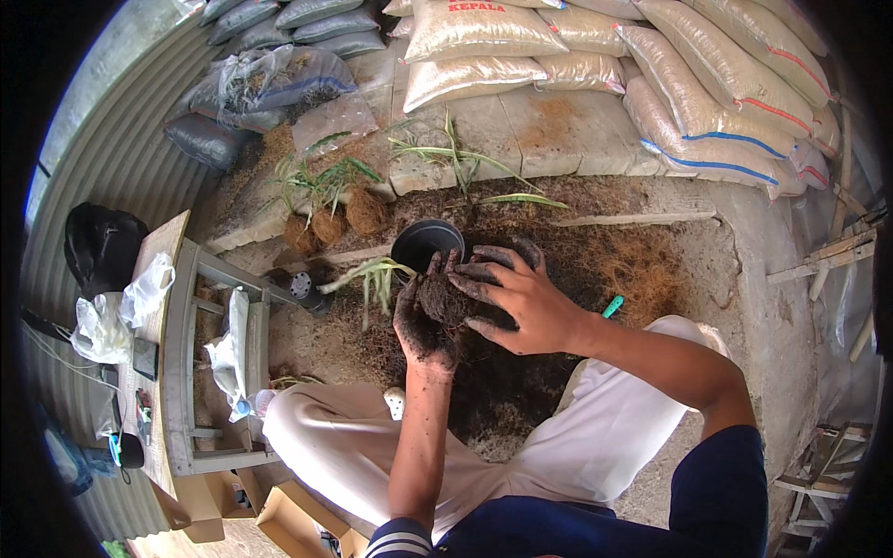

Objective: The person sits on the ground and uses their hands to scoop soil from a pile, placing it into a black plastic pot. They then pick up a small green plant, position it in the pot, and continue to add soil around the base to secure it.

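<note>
A dark, soil-caked root ball lies cupped in my left hand, which supports it from the left and below. Long pale green leaves hang out to the left of that hand; whether they join the root ball is hidden by the fingers. My right hand rests its spread fingertips on the ball's right side. Both hands are smeared with dark soil. Just beyond them a black plastic plant pot stands with its opening facing up. Dark soil covers the ground beneath.
Several plants with fibre-wrapped root balls sit beyond the pot at left, and a loose leafy plant lies further back. A teal handle pokes out by my right knee. Filled sacks line the back. A table stands at left.
</note>
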{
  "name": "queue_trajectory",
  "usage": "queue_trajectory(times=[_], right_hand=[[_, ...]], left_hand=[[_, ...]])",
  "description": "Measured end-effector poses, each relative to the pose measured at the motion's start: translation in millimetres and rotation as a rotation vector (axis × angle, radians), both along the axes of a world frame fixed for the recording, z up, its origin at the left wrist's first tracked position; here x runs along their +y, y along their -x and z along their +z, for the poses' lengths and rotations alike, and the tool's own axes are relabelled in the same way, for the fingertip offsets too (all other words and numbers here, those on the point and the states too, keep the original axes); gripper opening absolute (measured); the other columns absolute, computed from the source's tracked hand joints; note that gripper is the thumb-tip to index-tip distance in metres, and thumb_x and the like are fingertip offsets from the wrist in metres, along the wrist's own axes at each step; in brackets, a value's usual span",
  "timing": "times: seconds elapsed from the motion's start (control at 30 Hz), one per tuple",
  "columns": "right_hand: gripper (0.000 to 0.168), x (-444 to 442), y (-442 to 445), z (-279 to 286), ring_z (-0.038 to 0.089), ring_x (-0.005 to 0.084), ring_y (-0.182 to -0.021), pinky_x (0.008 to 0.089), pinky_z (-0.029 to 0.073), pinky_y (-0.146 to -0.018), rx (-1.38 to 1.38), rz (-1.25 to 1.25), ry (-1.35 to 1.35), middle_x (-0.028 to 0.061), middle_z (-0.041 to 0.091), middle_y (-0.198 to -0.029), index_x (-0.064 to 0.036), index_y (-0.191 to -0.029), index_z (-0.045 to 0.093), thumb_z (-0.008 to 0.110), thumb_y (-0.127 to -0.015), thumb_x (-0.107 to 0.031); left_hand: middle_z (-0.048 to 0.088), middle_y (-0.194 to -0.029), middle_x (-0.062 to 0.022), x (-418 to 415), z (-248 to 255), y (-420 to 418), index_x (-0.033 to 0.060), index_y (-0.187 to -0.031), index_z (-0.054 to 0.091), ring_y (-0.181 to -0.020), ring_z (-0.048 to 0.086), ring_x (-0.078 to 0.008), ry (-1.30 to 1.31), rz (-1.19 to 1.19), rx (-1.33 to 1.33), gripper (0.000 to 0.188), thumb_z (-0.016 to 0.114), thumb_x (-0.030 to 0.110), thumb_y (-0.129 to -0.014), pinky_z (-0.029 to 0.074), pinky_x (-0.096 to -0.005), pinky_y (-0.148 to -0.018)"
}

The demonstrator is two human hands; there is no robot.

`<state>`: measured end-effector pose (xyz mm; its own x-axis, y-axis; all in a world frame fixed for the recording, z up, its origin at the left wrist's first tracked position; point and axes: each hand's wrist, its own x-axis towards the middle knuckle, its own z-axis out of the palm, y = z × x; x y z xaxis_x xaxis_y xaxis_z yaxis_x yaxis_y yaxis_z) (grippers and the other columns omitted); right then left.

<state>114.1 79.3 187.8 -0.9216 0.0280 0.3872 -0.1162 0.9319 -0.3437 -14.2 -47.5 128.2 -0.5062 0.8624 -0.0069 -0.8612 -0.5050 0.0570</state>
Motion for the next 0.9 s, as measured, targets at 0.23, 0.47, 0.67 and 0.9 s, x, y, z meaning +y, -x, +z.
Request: queue_trajectory(times=[0.23, 0.47, 0.67, 0.9], right_hand=[[0.065, -3.7, 0.2, 3.9, 0.032, 0.0374, -0.135, 0.0635, 0.016, -0.109, -0.002, -0.038, -0.002, 0.0136, 0.041, -0.143, -0.020, -0.141, 0.048, 0.070, -0.082, -0.040], [0.044, -2.6, 0.0, 1.5, 0.032, 0.0369, -0.136, 0.0571, 0.022, -0.110, 0.106, 0.168, -0.023, 0.0146, 0.041, -0.143, -0.024, -0.122, 0.066, 0.075, -0.078, -0.025], [0.023, 0.0, -2.0, -5.7, 0.037, 0.0355, -0.133, 0.0568, 0.025, -0.108, 0.123, 0.185, -0.008, 0.0133, 0.047, -0.136, -0.017, -0.099, 0.072, 0.075, -0.078, -0.024], [0.019, -5.0, -0.3, -1.8, 0.038, 0.0343, -0.131, 0.0563, 0.028, -0.107, 0.167, 0.206, -0.048, 0.0138, 0.049, -0.132, -0.011, -0.092, 0.070, 0.073, -0.079, -0.024]], left_hand=[[0.057, -0.130, -0.0138, 3.0, 12.2, -7.2, 0.0033, -0.130, 0.052, -0.118, 0.056, -0.0271, 0.301, 0.083, 0.095, 0.038, 0.037, 0.026, -0.103, 0.043, -0.0409, -0.105], [0.063, -0.118, -0.0110, 0.0, -0.6, -6.9, 0.0058, -0.122, 0.057, -0.108, 0.061, -0.0251, 0.225, 0.031, 0.054, 0.032, 0.040, 0.025, -0.102, 0.051, -0.0390, -0.095], [0.064, -0.116, -0.0108, 1.5, 9.4, -6.2, 0.0065, -0.118, 0.057, -0.104, 0.061, -0.0252, 0.230, 0.021, -0.012, 0.030, 0.041, 0.025, -0.102, 0.052, -0.0383, -0.091], [0.063, -0.116, -0.0118, 0.2, 10.5, -7.0, 0.0055, -0.118, 0.057, -0.107, 0.060, -0.0262, 0.263, 0.111, 0.019, 0.030, 0.041, 0.024, -0.102, 0.050, -0.0394, -0.094]])
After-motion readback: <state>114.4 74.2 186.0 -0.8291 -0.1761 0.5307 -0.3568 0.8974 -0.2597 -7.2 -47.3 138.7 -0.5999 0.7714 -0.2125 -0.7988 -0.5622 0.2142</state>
